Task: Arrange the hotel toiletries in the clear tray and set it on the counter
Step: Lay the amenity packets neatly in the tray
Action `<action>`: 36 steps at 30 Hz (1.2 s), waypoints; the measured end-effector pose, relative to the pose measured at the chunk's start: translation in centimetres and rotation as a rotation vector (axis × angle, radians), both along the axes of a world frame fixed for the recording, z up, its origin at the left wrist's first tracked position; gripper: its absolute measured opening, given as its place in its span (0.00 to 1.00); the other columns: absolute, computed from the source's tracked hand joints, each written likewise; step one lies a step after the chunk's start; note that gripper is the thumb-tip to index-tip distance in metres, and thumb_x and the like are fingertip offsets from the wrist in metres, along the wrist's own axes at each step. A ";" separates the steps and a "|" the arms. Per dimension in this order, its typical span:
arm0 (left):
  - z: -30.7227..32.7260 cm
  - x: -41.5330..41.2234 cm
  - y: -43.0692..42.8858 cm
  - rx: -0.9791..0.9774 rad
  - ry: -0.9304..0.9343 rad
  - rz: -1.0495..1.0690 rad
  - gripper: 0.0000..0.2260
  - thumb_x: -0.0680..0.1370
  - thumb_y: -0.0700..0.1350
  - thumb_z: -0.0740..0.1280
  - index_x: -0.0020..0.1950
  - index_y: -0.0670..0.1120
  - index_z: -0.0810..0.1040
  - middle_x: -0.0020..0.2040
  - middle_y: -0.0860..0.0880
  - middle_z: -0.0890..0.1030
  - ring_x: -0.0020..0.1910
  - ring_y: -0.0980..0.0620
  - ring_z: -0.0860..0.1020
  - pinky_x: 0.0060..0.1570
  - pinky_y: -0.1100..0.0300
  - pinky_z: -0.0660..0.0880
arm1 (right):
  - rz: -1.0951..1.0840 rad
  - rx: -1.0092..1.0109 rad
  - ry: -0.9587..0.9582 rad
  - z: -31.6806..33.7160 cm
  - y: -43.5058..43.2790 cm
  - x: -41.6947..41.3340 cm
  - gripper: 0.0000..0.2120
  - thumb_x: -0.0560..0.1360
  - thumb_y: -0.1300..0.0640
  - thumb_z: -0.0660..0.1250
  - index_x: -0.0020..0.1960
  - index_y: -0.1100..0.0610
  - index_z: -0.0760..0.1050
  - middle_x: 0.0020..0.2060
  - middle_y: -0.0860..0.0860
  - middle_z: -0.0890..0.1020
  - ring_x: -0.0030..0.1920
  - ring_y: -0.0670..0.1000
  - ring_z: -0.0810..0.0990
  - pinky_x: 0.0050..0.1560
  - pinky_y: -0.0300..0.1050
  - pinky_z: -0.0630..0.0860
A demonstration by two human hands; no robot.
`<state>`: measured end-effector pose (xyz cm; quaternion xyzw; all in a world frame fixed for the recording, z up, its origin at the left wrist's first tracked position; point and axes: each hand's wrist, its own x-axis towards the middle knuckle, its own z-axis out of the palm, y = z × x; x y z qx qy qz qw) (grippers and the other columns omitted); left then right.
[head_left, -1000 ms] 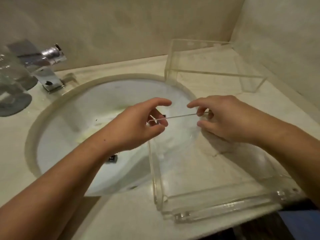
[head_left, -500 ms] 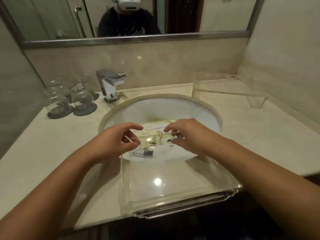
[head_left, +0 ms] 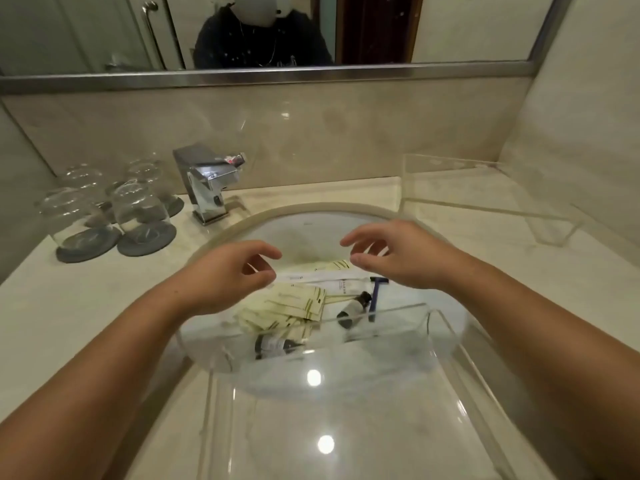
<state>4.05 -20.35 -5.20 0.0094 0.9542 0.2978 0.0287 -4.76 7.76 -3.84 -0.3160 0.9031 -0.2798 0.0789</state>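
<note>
A clear tray (head_left: pixel 346 441) rests at the counter's front edge, its far wall reaching over the sink basin (head_left: pixel 311 226). In the basin lie the toiletries: pale yellow sachets (head_left: pixel 294 303), a small dark bottle (head_left: pixel 353 308), another dark bottle (head_left: pixel 273 344), a blue razor (head_left: pixel 375 296) and a long white packet (head_left: pixel 322 277). My left hand (head_left: pixel 225 275) and my right hand (head_left: pixel 398 254) hover above the toiletries with fingers apart, holding nothing.
A second clear tray (head_left: pixel 485 206) stands at the back right of the counter. A chrome tap (head_left: pixel 207 181) sits behind the basin. Upturned glasses (head_left: pixel 138 206) on grey coasters stand at the back left. A mirror (head_left: pixel 259 29) spans the wall.
Both hands have let go of the tray's far wall and lifted above the basin with fingers spread. The view has tilted up, bringing the mirror and the toiletries into sight.
</note>
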 end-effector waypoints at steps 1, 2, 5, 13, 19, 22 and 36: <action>-0.5 -1.3 0.2 -0.035 -0.020 -0.018 0.14 0.80 0.51 0.69 0.66 0.60 0.77 0.52 0.60 0.84 0.50 0.63 0.81 0.51 0.64 0.77 | 0.002 0.016 -0.024 -0.9 -0.3 -1.2 0.14 0.79 0.48 0.69 0.64 0.43 0.79 0.52 0.39 0.83 0.51 0.39 0.81 0.55 0.40 0.79; -1.1 -2.5 0.5 -0.071 -0.036 -0.040 0.14 0.80 0.51 0.69 0.66 0.59 0.77 0.52 0.60 0.83 0.50 0.63 0.81 0.49 0.65 0.76 | 0.006 0.036 -0.046 -1.8 -0.7 -2.3 0.14 0.79 0.49 0.69 0.64 0.43 0.79 0.52 0.39 0.83 0.52 0.39 0.81 0.56 0.41 0.79; -2.8 -5.8 1.2 -0.197 -0.118 -0.113 0.16 0.80 0.51 0.69 0.67 0.58 0.76 0.54 0.61 0.83 0.51 0.63 0.80 0.52 0.63 0.77 | 0.026 0.121 -0.109 -4.8 -2.0 -4.8 0.15 0.78 0.48 0.69 0.65 0.44 0.79 0.54 0.41 0.83 0.53 0.42 0.81 0.59 0.45 0.78; -7.5 -10.6 1.4 -0.309 -0.260 -0.101 0.22 0.81 0.49 0.65 0.75 0.56 0.67 0.70 0.55 0.76 0.66 0.52 0.76 0.65 0.54 0.73 | 0.083 0.307 -0.154 -9.0 -4.5 -8.9 0.24 0.80 0.51 0.67 0.75 0.46 0.69 0.70 0.44 0.76 0.70 0.49 0.73 0.70 0.48 0.70; -7.8 -10.8 1.6 -0.261 -0.402 -0.115 0.21 0.82 0.55 0.63 0.76 0.57 0.66 0.66 0.58 0.79 0.61 0.54 0.78 0.64 0.55 0.75 | 0.149 0.407 -0.320 -8.8 -4.4 -9.1 0.22 0.81 0.47 0.63 0.74 0.44 0.70 0.67 0.41 0.78 0.67 0.47 0.75 0.68 0.47 0.71; -7.7 -10.5 2.0 -0.272 -0.438 -0.148 0.18 0.82 0.58 0.62 0.71 0.59 0.73 0.61 0.60 0.82 0.56 0.57 0.80 0.60 0.56 0.77 | 0.174 0.430 -0.391 -8.5 -4.1 -9.0 0.17 0.82 0.49 0.63 0.71 0.46 0.74 0.61 0.41 0.83 0.60 0.45 0.80 0.63 0.42 0.73; -10.3 -12.3 0.6 -0.315 -0.245 -0.062 0.26 0.78 0.46 0.70 0.75 0.55 0.67 0.67 0.55 0.77 0.62 0.52 0.77 0.61 0.56 0.76 | -0.085 0.371 -0.219 -10.9 -4.7 -9.9 0.30 0.81 0.50 0.65 0.80 0.45 0.59 0.71 0.55 0.73 0.48 0.55 0.82 0.55 0.49 0.80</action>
